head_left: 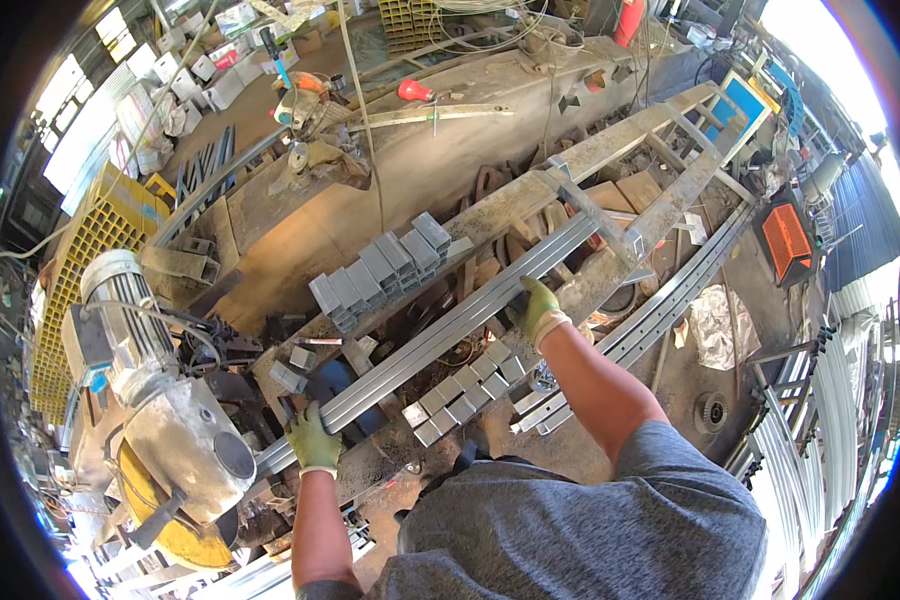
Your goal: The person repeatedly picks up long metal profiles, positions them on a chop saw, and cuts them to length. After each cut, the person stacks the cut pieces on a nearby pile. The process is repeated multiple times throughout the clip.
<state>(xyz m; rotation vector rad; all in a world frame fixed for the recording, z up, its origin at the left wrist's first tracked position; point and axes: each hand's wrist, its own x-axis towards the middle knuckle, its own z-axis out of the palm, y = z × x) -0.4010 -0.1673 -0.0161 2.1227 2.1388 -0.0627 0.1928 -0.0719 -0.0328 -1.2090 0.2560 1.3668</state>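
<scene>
Long square steel tubes [435,340] lie side by side, slanting from the saw at lower left up to the frame at upper right. My left hand [313,437], in a pale green work glove, is closed over them close to the saw. Farther along, my right hand [538,303], gloved alike, grips their near edge; its fingertips are partly hidden. A cut-off saw [185,440] with a grey motor and a yellow disc stands left of my left hand. Short cut tube pieces sit in a far stack [380,272] and a near stack [463,393], one on each side of the tubes.
A rusty steel frame [680,190] carries the tubes' far end. Perforated metal bars [660,310] lie to the right. Beyond the tubes is a large steel beam [310,225] with a red-handled tool [416,91]. Yellow tubes [60,310] are stacked at left; an orange-fronted box [787,237] stands at right.
</scene>
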